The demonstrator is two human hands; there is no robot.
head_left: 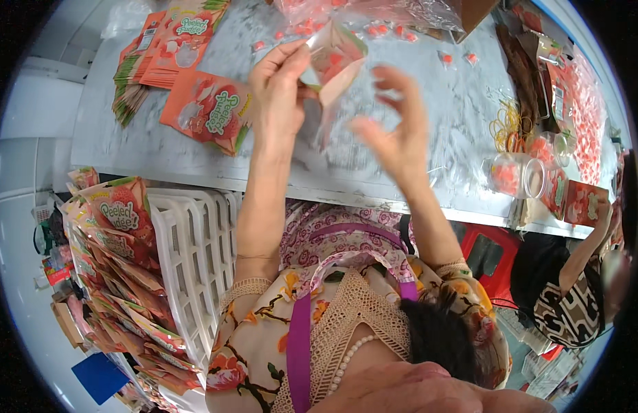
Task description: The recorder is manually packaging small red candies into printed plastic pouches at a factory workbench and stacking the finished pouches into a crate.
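Above the grey table [195, 155], the left hand [278, 86] pinches the upper edge of an open pouch [336, 62] between thumb and fingers, holding it up with its mouth facing the person. The pouch is orange with a green corner, and pink sweets show on its front. The right hand [398, 131] hovers just beside the pouch, to its right and a little lower, with fingers spread and curled loosely; it is blurred, grips nothing, and I cannot tell whether a fingertip touches the pouch.

Behind the pouch, small pink sweets [384, 31] lie scattered on the table near a clear plastic bag [415, 14]. To the left, flat orange pouches [209, 110] lie on the table, with a stack of pouches [174, 41] further back. A white plastic crate [192, 261] stands below the table edge at the left, with filled pouches [119, 261] lined up beside it. At the right, a clear jar [515, 175] lies on its side near a tangle of rubber bands [505, 127]. Another person's arm [587, 251] reaches up to the table at the far right.
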